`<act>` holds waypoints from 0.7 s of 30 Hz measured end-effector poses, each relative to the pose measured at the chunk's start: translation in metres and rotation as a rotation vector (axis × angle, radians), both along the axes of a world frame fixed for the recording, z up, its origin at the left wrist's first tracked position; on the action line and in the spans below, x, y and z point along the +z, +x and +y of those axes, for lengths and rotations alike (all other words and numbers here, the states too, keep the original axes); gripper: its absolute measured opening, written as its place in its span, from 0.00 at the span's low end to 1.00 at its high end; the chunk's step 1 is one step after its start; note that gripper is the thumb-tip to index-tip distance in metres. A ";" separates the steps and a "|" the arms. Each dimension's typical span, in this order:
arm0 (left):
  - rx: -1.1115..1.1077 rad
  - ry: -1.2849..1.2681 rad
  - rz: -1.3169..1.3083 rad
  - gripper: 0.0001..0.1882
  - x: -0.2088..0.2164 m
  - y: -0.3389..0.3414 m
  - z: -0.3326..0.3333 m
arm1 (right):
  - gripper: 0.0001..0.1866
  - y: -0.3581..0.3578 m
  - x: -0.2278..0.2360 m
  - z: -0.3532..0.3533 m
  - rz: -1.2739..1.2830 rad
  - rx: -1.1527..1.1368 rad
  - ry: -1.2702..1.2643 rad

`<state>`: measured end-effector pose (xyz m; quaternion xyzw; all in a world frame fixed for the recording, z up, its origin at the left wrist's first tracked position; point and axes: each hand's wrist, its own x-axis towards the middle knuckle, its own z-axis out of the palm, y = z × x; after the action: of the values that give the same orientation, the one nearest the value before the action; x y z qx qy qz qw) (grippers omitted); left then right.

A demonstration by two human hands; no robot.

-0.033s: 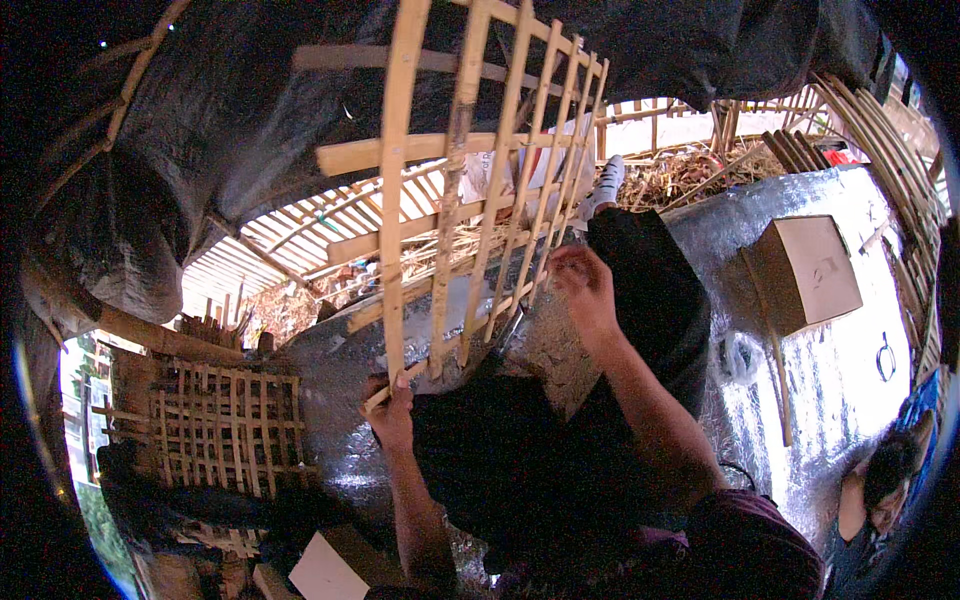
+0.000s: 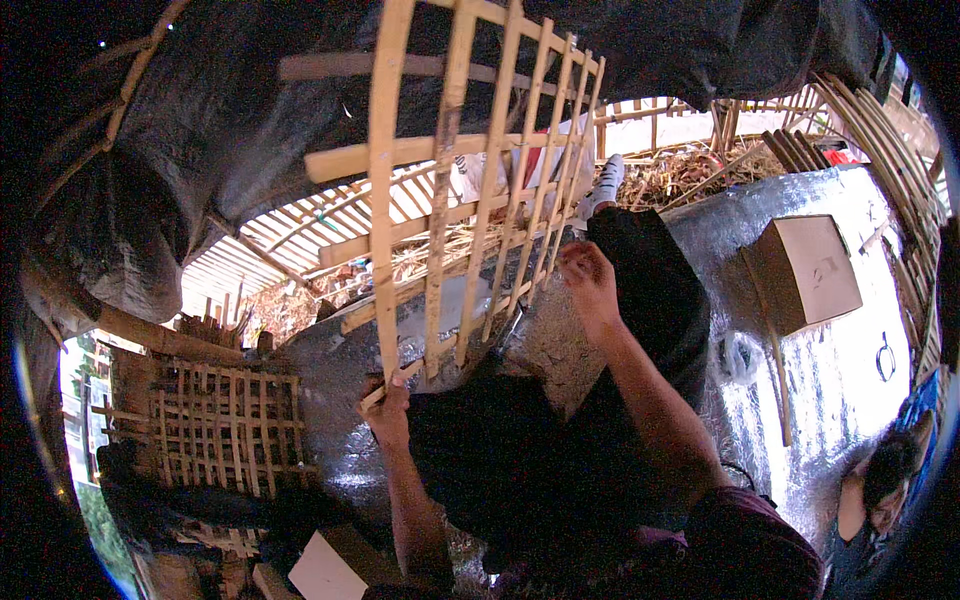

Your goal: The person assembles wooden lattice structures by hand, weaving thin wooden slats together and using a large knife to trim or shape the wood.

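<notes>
A bamboo lattice (image 2: 447, 150) of crossed split slats stands raised and tilted in front of me. Its lower left corner is in my left hand (image 2: 388, 408), whose fingers are wrapped round the slat ends there. Close to the lattice's right edge is my right hand (image 2: 588, 272), with the fingers curled in. Whether it pinches anything is hidden, and a small gap seems to part it from the slats. Below the lattice, between my dark-clothed legs (image 2: 650, 290), a thin dark tool shows in part; its kind is unclear.
An upturned cardboard box (image 2: 815, 275) and a thin stick (image 2: 778, 390) lie on the shiny silver sheet (image 2: 740, 440) at right. Another person (image 2: 890, 480) is at the lower right. A second bamboo lattice (image 2: 228, 425) stands left. Dark sheeting (image 2: 240, 130) hangs above; bamboo scraps (image 2: 700, 170) lie beyond.
The lattice has shifted slightly left and tilted a little, with my left hand moving along with it. My right hand has moved slightly right, and its gap from the slats has widened.
</notes>
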<state>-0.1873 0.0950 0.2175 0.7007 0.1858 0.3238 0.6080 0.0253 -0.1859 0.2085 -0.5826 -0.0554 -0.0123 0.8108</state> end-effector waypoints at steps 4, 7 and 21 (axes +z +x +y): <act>-0.040 -0.150 -0.079 0.06 -0.016 0.015 0.019 | 0.18 0.072 -0.109 -0.021 0.133 -0.087 -0.276; 0.058 -0.134 -0.045 0.08 -0.023 0.006 0.052 | 0.23 0.077 -0.099 -0.008 0.313 0.087 -0.065; 0.187 -0.131 -0.066 0.11 -0.046 0.033 0.070 | 0.14 0.097 -0.126 -0.011 0.426 0.229 0.205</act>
<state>-0.1544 0.1645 0.1715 0.6279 0.2511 0.3889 0.6256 0.1223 -0.1969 0.0827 -0.4766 0.0524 0.1971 0.8552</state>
